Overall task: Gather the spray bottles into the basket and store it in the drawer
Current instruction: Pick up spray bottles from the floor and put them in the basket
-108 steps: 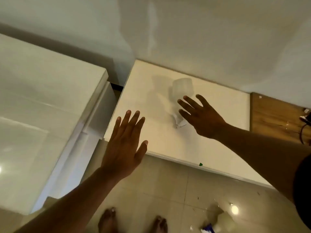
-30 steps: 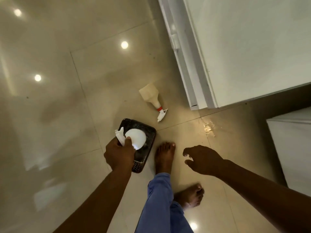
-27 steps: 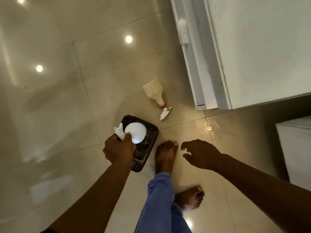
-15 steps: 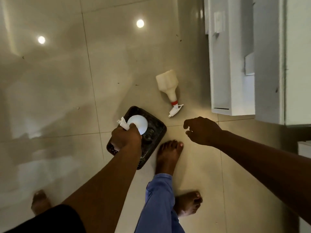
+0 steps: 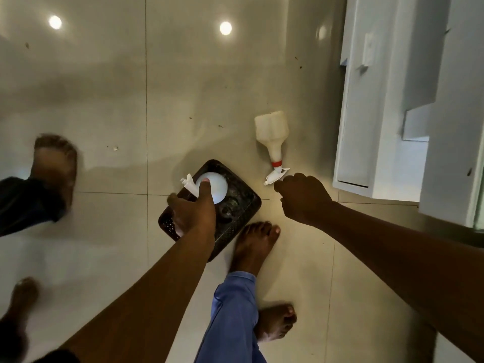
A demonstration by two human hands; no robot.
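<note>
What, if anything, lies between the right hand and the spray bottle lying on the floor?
Nothing: in the head view the right hand is right at the trigger nozzle of the spray bottle.

Dark perforated basket (image 5: 242, 210) sits on the tiled floor, approx. rectangular w/ rounded corners. Round white spray bottle (image 5: 216, 187) is over/in it, trigger head pointing left, gripped from above. 2nd spray bottle (image 5: 272, 134), cream w/ red collar & white trigger, lies flat on the floor just right of the basket, nozzle toward the viewer.
</note>
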